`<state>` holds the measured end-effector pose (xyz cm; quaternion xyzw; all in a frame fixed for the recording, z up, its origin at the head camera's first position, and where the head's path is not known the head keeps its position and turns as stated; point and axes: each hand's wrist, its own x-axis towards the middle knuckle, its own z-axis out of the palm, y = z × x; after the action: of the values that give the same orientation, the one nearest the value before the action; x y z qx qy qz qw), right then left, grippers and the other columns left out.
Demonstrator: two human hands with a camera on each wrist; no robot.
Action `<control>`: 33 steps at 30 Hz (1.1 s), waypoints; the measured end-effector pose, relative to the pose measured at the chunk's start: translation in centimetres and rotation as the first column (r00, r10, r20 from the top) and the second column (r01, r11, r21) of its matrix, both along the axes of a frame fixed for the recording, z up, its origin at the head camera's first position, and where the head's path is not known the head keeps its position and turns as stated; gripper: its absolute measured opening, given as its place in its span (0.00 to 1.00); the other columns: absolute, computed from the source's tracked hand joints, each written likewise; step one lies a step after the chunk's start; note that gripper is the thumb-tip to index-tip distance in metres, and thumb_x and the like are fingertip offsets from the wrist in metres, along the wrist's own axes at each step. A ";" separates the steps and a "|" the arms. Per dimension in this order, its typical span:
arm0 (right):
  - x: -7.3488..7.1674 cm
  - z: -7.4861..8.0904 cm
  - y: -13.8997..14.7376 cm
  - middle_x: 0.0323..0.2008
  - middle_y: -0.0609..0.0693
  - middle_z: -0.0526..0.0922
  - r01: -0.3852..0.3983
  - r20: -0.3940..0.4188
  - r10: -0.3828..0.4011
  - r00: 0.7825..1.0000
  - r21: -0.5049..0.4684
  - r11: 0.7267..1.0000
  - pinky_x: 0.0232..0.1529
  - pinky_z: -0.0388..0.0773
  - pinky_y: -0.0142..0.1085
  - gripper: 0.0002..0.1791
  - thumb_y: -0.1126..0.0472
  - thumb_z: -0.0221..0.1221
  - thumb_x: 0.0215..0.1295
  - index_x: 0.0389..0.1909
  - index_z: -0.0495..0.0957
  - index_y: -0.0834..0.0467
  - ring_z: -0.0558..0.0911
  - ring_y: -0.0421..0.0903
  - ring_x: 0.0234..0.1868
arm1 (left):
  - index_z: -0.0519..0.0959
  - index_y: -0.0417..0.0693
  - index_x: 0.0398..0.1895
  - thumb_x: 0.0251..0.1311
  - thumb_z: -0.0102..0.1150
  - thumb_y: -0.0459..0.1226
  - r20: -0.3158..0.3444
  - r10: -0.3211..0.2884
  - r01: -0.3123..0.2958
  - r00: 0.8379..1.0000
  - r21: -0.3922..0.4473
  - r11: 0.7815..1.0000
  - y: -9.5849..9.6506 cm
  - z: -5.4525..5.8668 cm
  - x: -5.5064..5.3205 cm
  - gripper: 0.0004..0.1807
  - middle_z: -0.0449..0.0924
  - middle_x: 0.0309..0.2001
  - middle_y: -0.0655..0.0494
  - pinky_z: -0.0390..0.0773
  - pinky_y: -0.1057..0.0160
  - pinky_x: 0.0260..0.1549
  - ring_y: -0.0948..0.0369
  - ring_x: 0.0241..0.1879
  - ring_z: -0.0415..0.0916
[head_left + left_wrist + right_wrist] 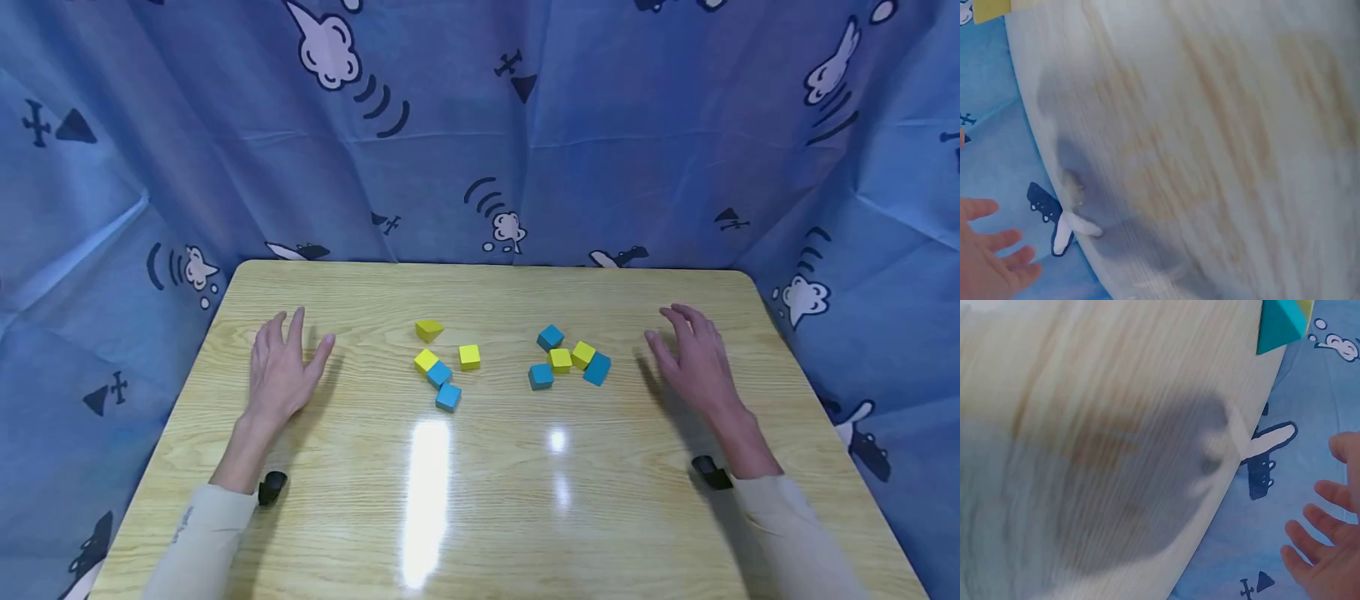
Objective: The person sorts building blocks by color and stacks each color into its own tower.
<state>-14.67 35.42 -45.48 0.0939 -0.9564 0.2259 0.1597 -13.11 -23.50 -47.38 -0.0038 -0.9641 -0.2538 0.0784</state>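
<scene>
My left hand [281,371] hovers over the left side of the table, fingers spread, holding nothing. On the other side my right hand [699,362] is likewise held above the wood, its fingers loosely extended around nothing. Between them lie two loose groups of small blocks. The left group has a yellow wedge-like block [429,330], a yellow cube [469,357], another yellow block [425,360] and two blue blocks [448,397]. In the right group, yellow cubes [559,360] sit among blue blocks [541,377]; the blue block [597,369] at its right end is nearest my right hand.
The light wooden table [495,517] has glare spots near its front middle. A blue patterned curtain [450,167] hangs behind it and along both sides. A dark wrist device [272,487] sits at my left cuff, and a similar device [711,472] at my right.
</scene>
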 end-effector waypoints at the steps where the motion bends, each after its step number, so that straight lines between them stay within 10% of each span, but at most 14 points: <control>1: 0.0 0.0 -0.2 0.65 0.72 0.68 -0.002 -0.014 0.002 1.000 -0.009 1.000 0.66 0.58 0.68 0.25 0.59 0.58 0.76 0.65 0.70 0.71 0.66 0.72 0.65 | 0.55 0.38 0.79 0.77 0.43 0.59 -0.004 0.005 -0.005 1.000 0.012 1.000 0.1 0.0 0.0 0.42 0.51 0.74 0.27 0.51 0.32 0.69 0.30 0.72 0.49; 33: 1.1 0.4 -8.9 0.52 0.61 0.81 -0.135 0.036 0.153 0.988 -0.301 0.944 0.50 0.80 0.51 0.15 0.64 0.61 0.74 0.57 0.77 0.65 0.81 0.55 0.49 | 0.68 0.35 0.72 0.77 0.43 0.59 0.048 -0.026 0.009 0.999 0.330 0.944 4.4 0.8 2.3 0.39 0.70 0.65 0.35 0.75 0.39 0.52 0.41 0.59 0.72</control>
<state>-13.59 26.56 -45.12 0.1316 -0.9063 0.3812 0.1266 -10.80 -19.14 -46.63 0.0075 -0.9097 -0.4120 0.0509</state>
